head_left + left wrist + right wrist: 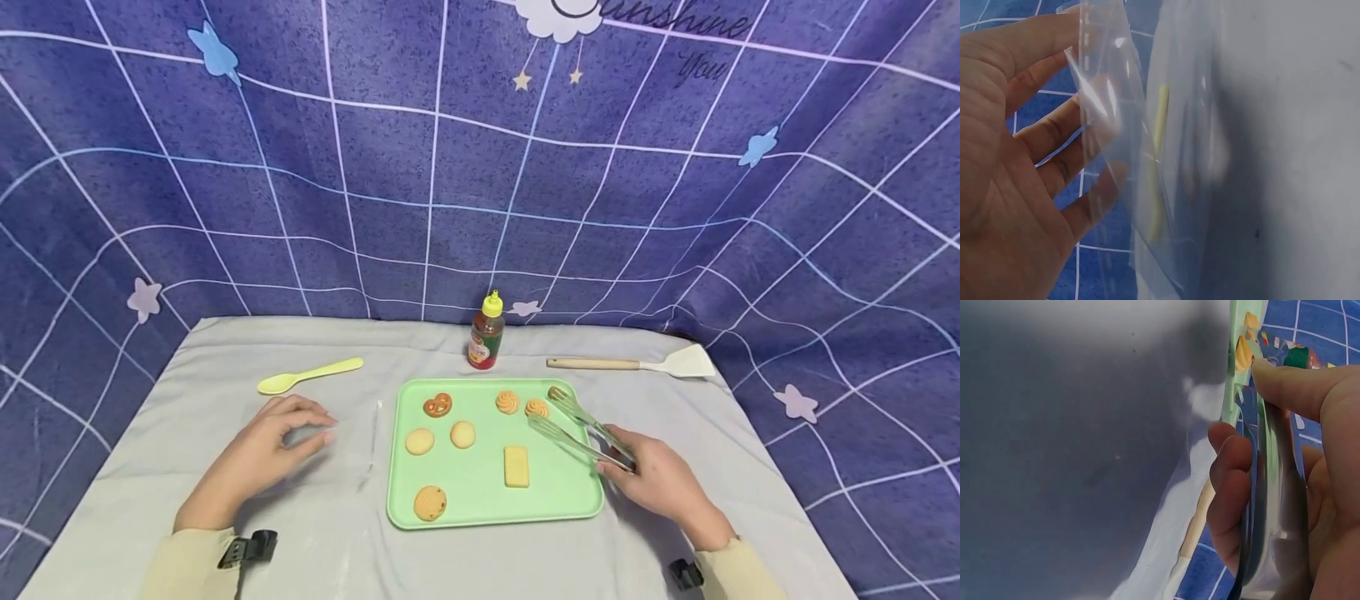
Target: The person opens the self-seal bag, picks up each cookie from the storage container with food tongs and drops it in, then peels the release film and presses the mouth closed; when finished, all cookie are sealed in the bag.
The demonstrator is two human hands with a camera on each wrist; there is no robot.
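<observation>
My left hand (pixel 268 448) is left of the tray with thumb and fingers curved, holding the edge of a clear plastic bag (pixel 1100 106) that stands upright. Some fingertips show through the film; the exact contact is hard to see. In my right hand (pixel 656 475) I grip metal tongs (pixel 581 447) with whisk-like wire tips. Their arms are spread over the right part of a green tray (pixel 487 508). A swirled cookie (pixel 537 408) lies between the two tips, and a second swirled cookie (pixel 507 402) sits just left of it.
Also on the tray are a pretzel cookie (pixel 438 405), two round cookies (pixel 462 434), a rectangular biscuit (pixel 516 467) and a chip cookie (pixel 430 503). Behind it stand a sauce bottle (pixel 486 337), a spatula (pixel 600 364) and, leftward, a yellow spoon (pixel 311 375).
</observation>
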